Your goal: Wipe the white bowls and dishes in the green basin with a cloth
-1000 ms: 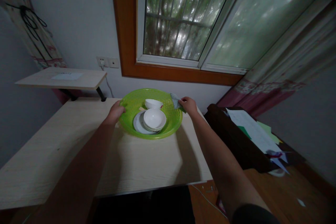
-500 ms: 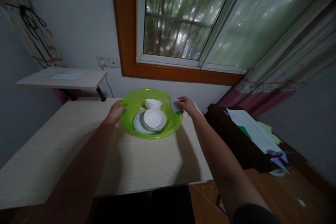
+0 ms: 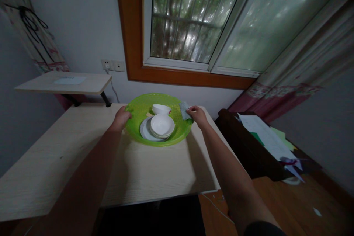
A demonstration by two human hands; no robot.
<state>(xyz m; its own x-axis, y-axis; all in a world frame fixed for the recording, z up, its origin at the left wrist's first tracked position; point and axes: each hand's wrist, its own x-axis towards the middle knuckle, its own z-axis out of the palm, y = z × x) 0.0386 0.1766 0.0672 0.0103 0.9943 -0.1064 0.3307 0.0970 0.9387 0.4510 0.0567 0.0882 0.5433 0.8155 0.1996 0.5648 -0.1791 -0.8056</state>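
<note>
A round green plastic basin (image 3: 179, 136) stands on the pale wooden desk. My left hand (image 3: 121, 118) grips its left rim, with the fingers wrapped over the edge. At the right rim, my right hand (image 3: 197, 115) pinches a grey-green cloth (image 3: 184, 110) that hangs over the inner side of the basin. Inside the basin, a small stack of white bowls (image 3: 162, 124) sits partly on a white plate (image 3: 145, 129). Behind the stack rests another white bowl (image 3: 161, 109), tilted, with a small light-brown piece (image 3: 149, 114) beside it.
A raised shelf (image 3: 66, 83) on black legs holds a paper at the desk's (image 3: 155, 177) back left. Behind are a wall socket (image 3: 107, 65) with a plugged cord and a barred window. To the right stands a dark wooden box (image 3: 243, 151) with papers.
My right hand has shifted slightly down and along the right rim with the cloth pinched in its fingers. My left hand and the dishes stay as they were.
</note>
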